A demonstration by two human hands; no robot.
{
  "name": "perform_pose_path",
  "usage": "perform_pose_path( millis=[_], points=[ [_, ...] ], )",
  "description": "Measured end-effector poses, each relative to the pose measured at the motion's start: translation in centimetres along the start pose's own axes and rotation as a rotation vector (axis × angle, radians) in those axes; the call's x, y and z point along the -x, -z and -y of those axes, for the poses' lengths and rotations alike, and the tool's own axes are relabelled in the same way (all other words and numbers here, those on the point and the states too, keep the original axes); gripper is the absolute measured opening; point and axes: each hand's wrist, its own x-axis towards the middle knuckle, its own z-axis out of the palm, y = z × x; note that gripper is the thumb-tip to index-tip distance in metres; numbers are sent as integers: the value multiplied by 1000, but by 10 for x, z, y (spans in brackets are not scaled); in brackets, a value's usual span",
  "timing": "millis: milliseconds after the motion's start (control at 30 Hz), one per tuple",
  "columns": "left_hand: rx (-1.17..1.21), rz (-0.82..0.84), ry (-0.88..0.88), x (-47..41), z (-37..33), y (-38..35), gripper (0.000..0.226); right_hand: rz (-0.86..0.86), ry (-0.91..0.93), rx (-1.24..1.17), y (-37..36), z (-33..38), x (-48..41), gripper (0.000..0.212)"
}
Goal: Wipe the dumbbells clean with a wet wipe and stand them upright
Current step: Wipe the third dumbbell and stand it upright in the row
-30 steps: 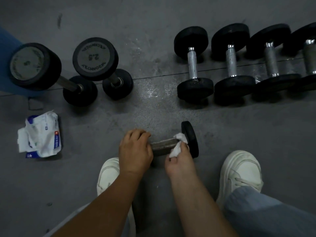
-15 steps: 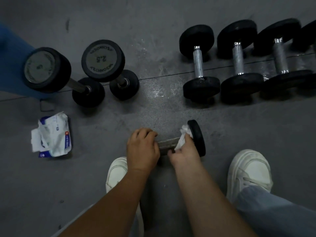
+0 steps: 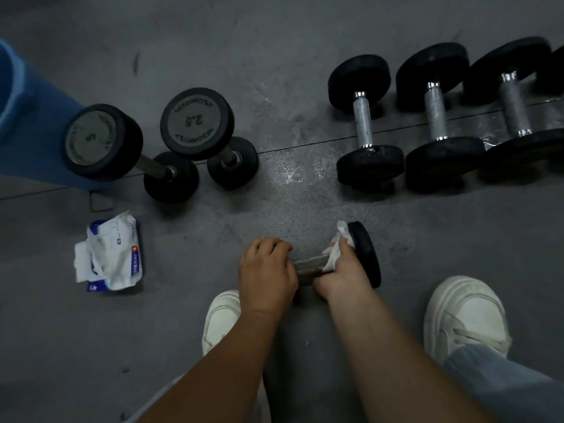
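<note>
on the floor [image 3: 213, 41] a dumbbell [image 3: 364, 254] lies between our shoes [image 3: 464, 319]; wipe pack [image 3: 113, 257] to its left, upright dumbbells [image 3: 197, 123] behind the pack, a lying row [image 3: 436, 117] behind right.

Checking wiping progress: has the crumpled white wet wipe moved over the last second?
Yes. The white wet wipe in the right hand has crept up along the inner face of the dumbbell's black end disc.

A gym: black Technogym dumbbells [image 3: 364, 122] on a dark speckled floor [image 3: 305, 41]
</note>
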Motion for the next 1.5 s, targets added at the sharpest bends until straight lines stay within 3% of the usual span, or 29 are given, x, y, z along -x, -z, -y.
perform_pose_path(
  millis=[100, 167, 267, 467, 567, 700, 833, 1000, 1100, 1167, 1233, 1500],
  points=[
    [5, 3, -9, 0, 0, -1, 33, -197, 103, 24, 7, 1, 20, 58],
    [11, 5, -14, 1, 1, -1, 33, -222, 44, -68, 7, 0, 27, 47],
    [12, -1, -12, 0, 0, -2, 33, -168, 25, -12, -6, 3, 31, 27],
    [-36, -6, -9, -6, 1, -2, 30, -235, 94, -30, -1, -3, 38, 36],
    [-73, 68, 20, -19, 2, 1, 27, -191, 80, 9, -11, 2, 28, 44],
    [-30, 224, 89, -51, 5, 7, 28, -216, 89, -47, -19, 5, 31, 40],
    [5, 265, 108, -57, 5, 5, 28, -193, 117, -7, -12, 4, 31, 21],
    [57, 277, 132, -66, 9, 7, 26, -184, 107, -37, -23, 6, 24, 38],
    [69, 339, 168, -78, 9, 10, 25, -173, 116, -51, -14, 4, 26, 21],
    [-4, 222, 130, -85, 4, 16, 22, -152, 96, -57, -19, 9, 22, 22],
    [-43, 57, 87, -83, 1, 20, 23, -129, 102, -26, -29, 13, 19, 42],
    [-31, 28, 39, -22, 2, 2, 52, -94, 81, -14, -16, 8, 15, 51]
  ],
)
